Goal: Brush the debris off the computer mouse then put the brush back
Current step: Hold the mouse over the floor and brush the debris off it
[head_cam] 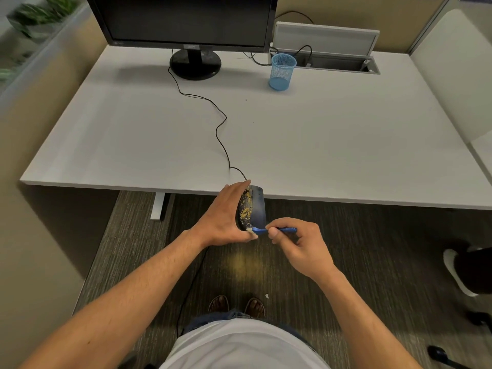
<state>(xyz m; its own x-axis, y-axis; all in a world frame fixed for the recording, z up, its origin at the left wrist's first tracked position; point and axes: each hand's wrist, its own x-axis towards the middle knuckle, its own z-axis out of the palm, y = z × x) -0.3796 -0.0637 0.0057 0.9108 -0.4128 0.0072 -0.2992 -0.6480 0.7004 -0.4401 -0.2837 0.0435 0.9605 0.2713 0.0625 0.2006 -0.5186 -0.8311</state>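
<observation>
Just off the front edge of the white surface (346, 145), my left hand (226, 217) grips the black corded computer mouse (253, 209) tilted over the carpet, yellow debris (246, 209) on its back, while my right hand (298, 249) pinches the small blue brush (266, 230), bristles touching the mouse's near end. I judge a hard stroke could flick grains onto the surface, or the cable (221, 129) could tug taut. Open room lies toward the blue mesh cup (282, 73), well apart.

Desk (346, 145) mostly open; mesh cup (282, 71), cable (221, 123) perhaps obstruct.
</observation>
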